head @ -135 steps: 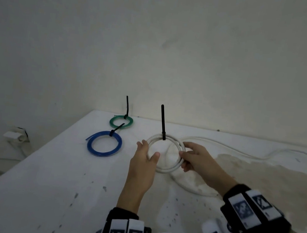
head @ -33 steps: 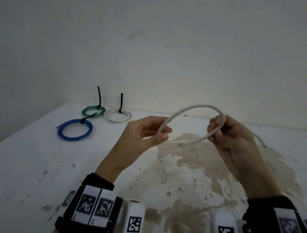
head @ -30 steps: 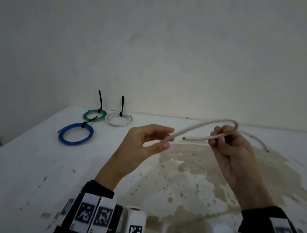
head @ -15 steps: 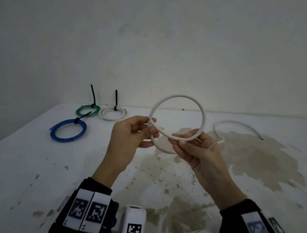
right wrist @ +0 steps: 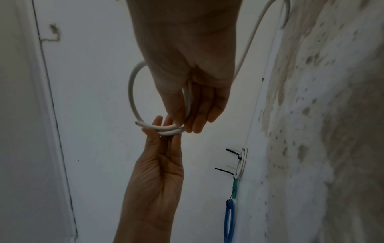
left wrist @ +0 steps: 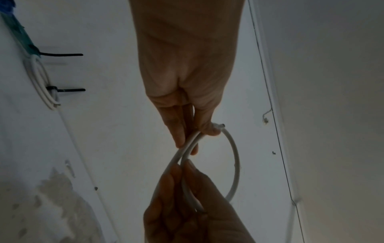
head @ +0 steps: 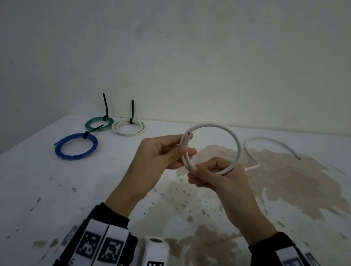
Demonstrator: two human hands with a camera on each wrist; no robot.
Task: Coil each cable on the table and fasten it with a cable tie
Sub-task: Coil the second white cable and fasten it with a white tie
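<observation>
A white cable [head: 238, 149] is bent into one loop in the air above the table. My left hand [head: 184, 150] pinches the loop's left side, where the cut end [head: 189, 133] overlaps the strand. My right hand [head: 198, 170] pinches the bottom of the loop. The rest of the cable trails [head: 268, 141] onto the table at the right. In the left wrist view my left hand's fingers [left wrist: 180, 136] clamp two strands side by side. In the right wrist view the loop [right wrist: 131, 92] hangs between my right hand's fingers [right wrist: 195, 121] and my left hand's fingertips [right wrist: 160, 125].
Three tied coils lie at the table's back left: blue [head: 76, 147], green [head: 98, 122] and white [head: 129, 127], each with a black cable tie standing up. The white table [head: 31, 181] has a large brown stain [head: 286, 179]. A wall runs right behind it.
The tied white coil now lies beside the green one. Within the last second my hands came together and bent the loose white cable from an open arc into a closed loop.
</observation>
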